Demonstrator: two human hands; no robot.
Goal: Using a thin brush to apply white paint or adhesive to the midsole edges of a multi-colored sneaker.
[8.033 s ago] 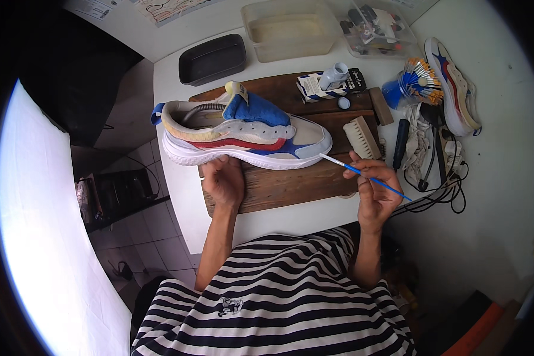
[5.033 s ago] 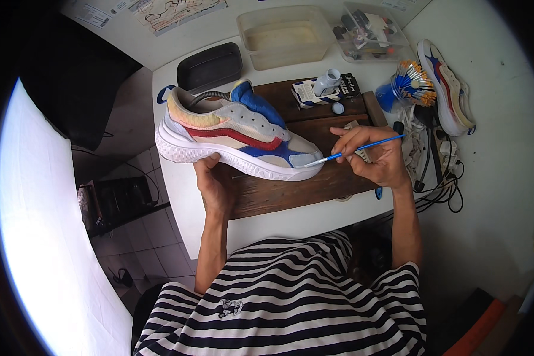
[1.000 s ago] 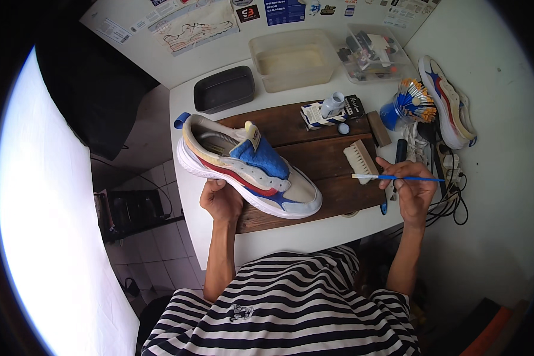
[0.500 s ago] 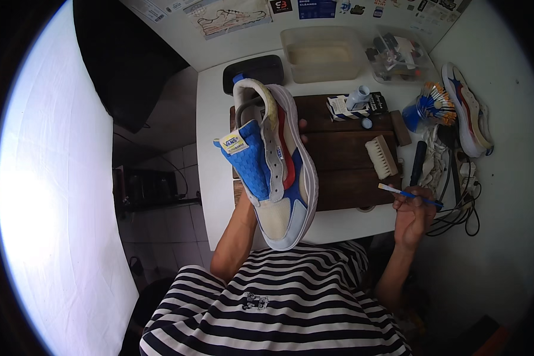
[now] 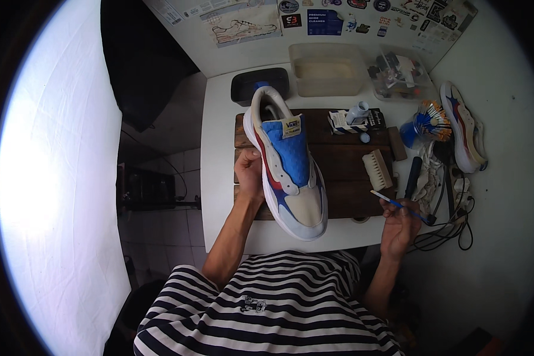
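Observation:
A sneaker [image 5: 305,207] with a blue tongue, cream toe and red and blue side panels is held up over the dark wooden board [image 5: 344,202], its toe toward me. My left hand [image 5: 249,172] grips it from the left side, with part of the fingers hidden behind the sole. To the right, my right hand [image 5: 399,228] pinches a thin blue paintbrush [image 5: 400,205], its pale tip pointing up and left, apart from the shoe. Near that hand, a wooden scrub brush [image 5: 377,169] with pale bristles lies on the board.
Beyond the sneaker stand a black tray [image 5: 238,89], a translucent tub [image 5: 329,83] and a clear box of small items [image 5: 400,80]. A small bottle [image 5: 357,113], a blue cup of brushes [image 5: 412,135], a second sneaker [image 5: 461,127], a crumpled cloth [image 5: 427,184] and black cables [image 5: 466,228] are at right.
The sneaker has been turned so its other side shows, and it sits slightly farther right. More of my left hand now shows. My right hand has shifted a little left with the paintbrush.

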